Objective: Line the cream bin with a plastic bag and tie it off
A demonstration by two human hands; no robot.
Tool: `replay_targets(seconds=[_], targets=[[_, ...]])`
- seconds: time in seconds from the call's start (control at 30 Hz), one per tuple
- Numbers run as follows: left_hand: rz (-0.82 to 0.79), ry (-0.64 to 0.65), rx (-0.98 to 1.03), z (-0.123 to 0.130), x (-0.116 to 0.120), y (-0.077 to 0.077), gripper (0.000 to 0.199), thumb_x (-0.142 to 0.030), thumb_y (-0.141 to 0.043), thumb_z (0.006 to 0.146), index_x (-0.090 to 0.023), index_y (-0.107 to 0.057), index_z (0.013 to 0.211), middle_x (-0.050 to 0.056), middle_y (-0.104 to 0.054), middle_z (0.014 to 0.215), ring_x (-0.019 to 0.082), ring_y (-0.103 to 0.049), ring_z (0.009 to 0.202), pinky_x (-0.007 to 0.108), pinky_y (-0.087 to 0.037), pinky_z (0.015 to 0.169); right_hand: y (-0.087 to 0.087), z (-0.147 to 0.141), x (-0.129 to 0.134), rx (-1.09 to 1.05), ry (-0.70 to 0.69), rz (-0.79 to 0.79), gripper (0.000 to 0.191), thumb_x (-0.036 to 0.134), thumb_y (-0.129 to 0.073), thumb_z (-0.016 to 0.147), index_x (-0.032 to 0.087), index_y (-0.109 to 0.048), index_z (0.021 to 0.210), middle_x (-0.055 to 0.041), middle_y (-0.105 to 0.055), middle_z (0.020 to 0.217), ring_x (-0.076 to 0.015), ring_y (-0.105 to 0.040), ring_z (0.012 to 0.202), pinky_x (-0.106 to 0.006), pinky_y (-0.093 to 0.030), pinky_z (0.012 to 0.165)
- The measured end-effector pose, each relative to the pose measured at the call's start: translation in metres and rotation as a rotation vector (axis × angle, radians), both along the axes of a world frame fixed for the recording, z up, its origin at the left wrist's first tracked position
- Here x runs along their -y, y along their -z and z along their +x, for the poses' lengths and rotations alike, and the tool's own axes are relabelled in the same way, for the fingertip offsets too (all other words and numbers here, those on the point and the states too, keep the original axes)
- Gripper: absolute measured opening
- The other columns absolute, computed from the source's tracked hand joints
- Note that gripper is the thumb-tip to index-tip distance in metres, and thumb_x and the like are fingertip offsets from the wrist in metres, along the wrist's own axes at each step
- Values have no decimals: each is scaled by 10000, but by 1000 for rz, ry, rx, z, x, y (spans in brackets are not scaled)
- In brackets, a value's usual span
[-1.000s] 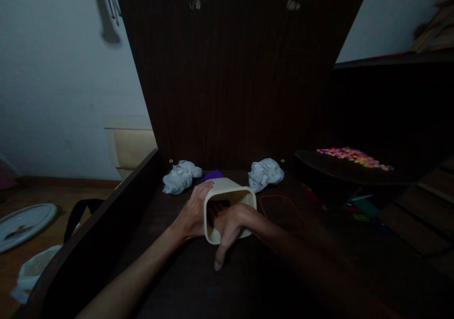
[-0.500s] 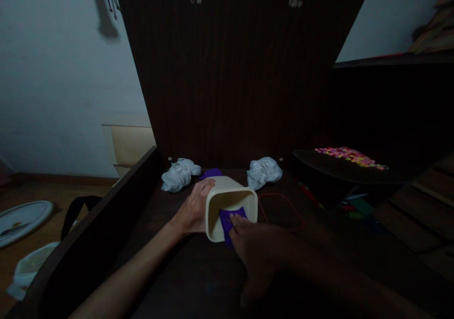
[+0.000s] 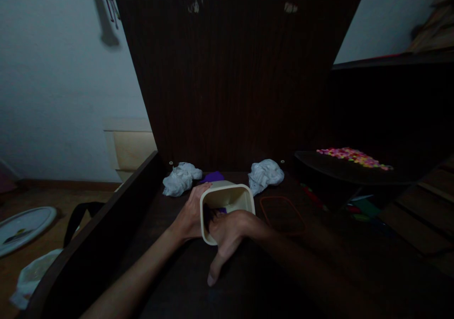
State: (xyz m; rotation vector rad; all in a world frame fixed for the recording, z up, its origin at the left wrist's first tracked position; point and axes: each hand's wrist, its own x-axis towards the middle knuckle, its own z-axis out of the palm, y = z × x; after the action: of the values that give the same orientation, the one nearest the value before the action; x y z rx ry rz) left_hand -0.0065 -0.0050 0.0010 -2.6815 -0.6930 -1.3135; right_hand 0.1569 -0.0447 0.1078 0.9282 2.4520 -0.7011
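1. Far left: pale wall (image 3: 71, 96); wooden floor below, carrying a white tray (image 3: 39, 217) and plastic bag (image 3: 33, 274).
2. Bench's left limit: raised dark side board (image 3: 95, 229), left forearm just inside it.
3. Crumpled white bag (image 3: 181, 179) near the tall, scuffed dark backboard (image 3: 230, 96), which bounds the far side.
4. Left hand (image 3: 193, 215): fingers close together, clasping the container's left side.
5. Mid-bench: cream container (image 3: 237, 197) on its side, rounded-square mouth facing the wearer. Purple sheet (image 3: 213, 177) behind. Dark bench (image 3: 177, 271) gives room nearside, between forearms.
6. Right hand (image 3: 230, 234) in the mouth, thumb spread outside; other fingers mostly hidden, grip cannot be told. Purple cloth (image 3: 222, 210) shows inside.
7. Rightward: second crumpled bag (image 3: 266, 176); reddish frame (image 3: 278, 197), flat.
8. Far right: dark shelf (image 3: 329, 167), small bright pieces (image 3: 354, 158) heaped on top.
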Motion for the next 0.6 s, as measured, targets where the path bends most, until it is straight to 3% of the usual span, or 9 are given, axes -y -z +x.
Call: replay_targets(seconds=[0.07, 0.1, 0.13, 0.2, 0.3, 0.37, 0.43, 0.53, 0.6], targets=[[-9, 10, -3, -1, -1, -1, 1051, -383, -794, 726, -172, -209, 1573, 241, -521, 1415, 446, -526, 1338, 653, -482, 1076, 0, 4, 21, -30, 49, 70, 1207, 475, -906, 613, -56, -346, 1541, -316, -262, 1619, -419, -263, 1518, -456, -314, 1236], [-12, 18, -6, -2, -1, -1, 1064, -389, -802, 720, -178, -205, 1576, 239, -530, 1413, 450, -533, 1333, 651, -482, 1076, 4, 6, 32, -49, 110, 117, 1081, 394, -875, 692, -36, -363, 1542, -291, -271, 1625, -388, -251, 1529, -430, -301, 1246], [-15, 26, -10, -2, -2, -1, 1083, -405, -811, 713, -181, -199, 1579, 241, -533, 1416, 454, -538, 1330, 651, -478, 1079, 9, 8, 41, -78, 204, 176, 880, 311, -809, 781, 0, -438, 1516, -252, -338, 1614, -353, -275, 1528, -406, -294, 1254], [-19, 36, -20, -3, -3, -1, 1138, -460, -833, 690, -173, -190, 1584, 255, -524, 1429, 468, -534, 1333, 656, -467, 1088, 23, 17, 56, -84, 327, 274, 580, 188, -581, 943, 28, -489, 1493, -235, -362, 1609, -338, -284, 1528, -466, -255, 1271], [-29, 42, -30, -3, -4, -2, 1163, -502, -835, 677, -170, -192, 1587, 260, -513, 1442, 474, -524, 1344, 660, -461, 1092, 33, 38, 61, -138, 326, 312, 485, 198, -584, 926, 132, -613, 1406, -174, -439, 1585, -334, -386, 1486, -462, -363, 1226], [-41, 39, -27, -2, -3, -2, 1151, -493, -832, 675, -192, -194, 1585, 247, -513, 1450, 471, -525, 1344, 659, -464, 1090, 29, 51, 52, -146, 238, 265, 600, 298, -680, 867, 147, -582, 1439, -179, -427, 1592, -362, -410, 1470, -485, -425, 1180], [-51, 31, -29, 1, -1, -2, 1150, -479, -838, 667, -206, -194, 1580, 239, -512, 1453, 470, -521, 1347, 657, -461, 1090, 22, 55, 39, -49, 172, 174, 864, 419, -768, 777, 88, -474, 1519, -237, -369, 1608, -398, -402, 1466, -495, -452, 1148], [-50, 27, -27, 5, 3, -2, 1151, -462, -850, 654, -196, -202, 1568, 247, -504, 1448, 473, -513, 1347, 659, -454, 1092, 17, 38, 15, 98, 168, 134, 1240, 512, -886, 567, -35, -357, 1546, -337, -323, 1591, -463, -347, 1475, -512, -386, 1184], [-48, 16, -10, 6, 7, -3, 1122, -434, -838, 669, -196, -204, 1563, 248, -502, 1442, 465, -518, 1340, 654, -461, 1085, 17, 21, 0, 107, 160, 144, 1346, 504, -932, 454, -72, -362, 1528, -365, -327, 1572, -492, -348, 1461, -517, -380, 1186]])
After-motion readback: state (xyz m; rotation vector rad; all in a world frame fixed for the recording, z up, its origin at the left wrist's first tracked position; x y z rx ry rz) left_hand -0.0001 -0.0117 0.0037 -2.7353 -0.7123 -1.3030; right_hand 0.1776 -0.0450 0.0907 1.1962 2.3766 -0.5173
